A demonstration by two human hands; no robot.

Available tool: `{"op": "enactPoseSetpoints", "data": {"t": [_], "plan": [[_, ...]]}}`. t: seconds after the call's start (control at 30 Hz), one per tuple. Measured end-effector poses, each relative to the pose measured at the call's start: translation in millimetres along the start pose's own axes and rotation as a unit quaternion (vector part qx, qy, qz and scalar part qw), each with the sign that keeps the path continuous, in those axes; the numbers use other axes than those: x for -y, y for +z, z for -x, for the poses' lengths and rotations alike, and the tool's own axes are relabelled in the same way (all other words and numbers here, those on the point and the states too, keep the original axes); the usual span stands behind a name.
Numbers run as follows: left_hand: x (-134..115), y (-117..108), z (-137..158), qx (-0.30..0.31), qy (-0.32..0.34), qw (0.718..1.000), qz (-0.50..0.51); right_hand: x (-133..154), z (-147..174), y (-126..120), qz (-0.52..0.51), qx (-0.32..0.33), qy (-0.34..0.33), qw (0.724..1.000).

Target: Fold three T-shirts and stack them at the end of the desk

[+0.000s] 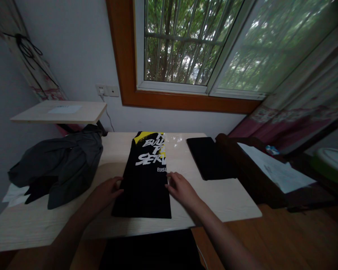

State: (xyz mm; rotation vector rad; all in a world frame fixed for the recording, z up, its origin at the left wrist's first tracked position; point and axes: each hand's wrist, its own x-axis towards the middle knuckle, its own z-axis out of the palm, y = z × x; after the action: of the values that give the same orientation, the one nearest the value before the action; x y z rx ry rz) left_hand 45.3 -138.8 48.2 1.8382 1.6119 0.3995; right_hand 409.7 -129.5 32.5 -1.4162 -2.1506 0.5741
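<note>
A black T-shirt (146,191) with white lettering and a yellow patch lies flat on the pale wooden table (180,213). It is folded into a long panel, so its print is cut off at the right edge. My left hand (109,189) is at the shirt's left edge, with thumb and forefinger apart and their tips touching the cloth. On the opposite edge, my right hand (183,189) has its fingertips against the cloth, thumb and finger likewise spread. Neither hand lifts the shirt. The remaining fingers are partly hidden.
A dark grey garment (70,161) is heaped at the left, with white cloth (15,195) beneath it. Behind it stands a small raised shelf (59,112). A flat, black folded item (211,157) lies at the right. Beyond the table's right end are papers (273,167) on dark furniture.
</note>
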Motion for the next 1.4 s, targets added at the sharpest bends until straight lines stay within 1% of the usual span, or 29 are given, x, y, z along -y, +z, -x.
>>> {"op": "enactPoseSetpoints", "data": {"t": [0.03, 0.13, 0.23, 0.37, 0.43, 0.53, 0.6, 0.7, 0.83, 0.9, 0.93, 0.97, 1.0, 1.1, 1.13, 1.2, 1.3, 1.4], "plan": [[-1, 2, -1, -0.004, -0.012, 1.000, -0.003, 1, -1, 2, -0.013, 0.000, 0.013, 1.000], [-6, 9, -1, 0.011, -0.032, 0.999, -0.018, 7, -1, 11, -0.043, 0.006, 0.059, 0.997], [-10, 14, -1, 0.027, -0.055, 0.997, -0.036, 11, -1, 18, -0.044, 0.026, 0.103, 0.993], [-11, 17, -1, 0.043, -0.056, 0.996, -0.047, 13, 1, 18, -0.044, 0.053, 0.114, 0.991], [-14, 16, 1, 0.052, -0.046, 0.996, -0.051, 11, 2, 14, -0.048, 0.067, 0.111, 0.990], [-22, 16, 8, 0.084, -0.029, 0.995, -0.054, 7, 7, 4, -0.056, 0.096, 0.107, 0.988], [-30, 18, 14, 0.118, -0.014, 0.992, -0.052, 2, 11, -5, -0.062, 0.124, 0.104, 0.985], [-42, 23, 23, 0.180, 0.012, 0.983, -0.041, -4, 18, -19, -0.072, 0.184, 0.090, 0.976], [-52, 31, 30, 0.260, 0.047, 0.964, 0.012, -15, 28, -35, -0.083, 0.262, 0.096, 0.957], [-53, 29, 26, 0.281, 0.052, 0.957, 0.044, -22, 30, -41, -0.081, 0.285, 0.104, 0.950], [-53, 27, 21, 0.274, 0.054, 0.959, 0.053, -25, 30, -44, -0.077, 0.292, 0.105, 0.948], [-52, 24, 14, 0.254, 0.057, 0.964, 0.056, -27, 30, -45, -0.072, 0.295, 0.104, 0.947], [-49, 20, 5, 0.218, 0.061, 0.973, 0.051, -28, 28, -47, -0.064, 0.293, 0.101, 0.949], [-37, 9, -31, 0.068, 0.045, 0.996, 0.019, -24, 20, -46, -0.046, 0.258, 0.085, 0.961], [-32, 7, -45, 0.018, 0.032, 0.999, 0.015, -20, 15, -44, -0.044, 0.238, 0.075, 0.967], [-23, 4, -73, -0.055, 0.022, 0.998, 0.025, -9, 4, -37, -0.044, 0.198, 0.042, 0.978], [-15, 6, -112, -0.107, 0.010, 0.991, 0.076, 11, -18, -21, -0.028, 0.155, -0.021, 0.987], [-15, 9, -144, -0.147, -0.006, 0.981, 0.123, 30, -41, -1, 0.025, 0.130, -0.088, 0.987]]}}
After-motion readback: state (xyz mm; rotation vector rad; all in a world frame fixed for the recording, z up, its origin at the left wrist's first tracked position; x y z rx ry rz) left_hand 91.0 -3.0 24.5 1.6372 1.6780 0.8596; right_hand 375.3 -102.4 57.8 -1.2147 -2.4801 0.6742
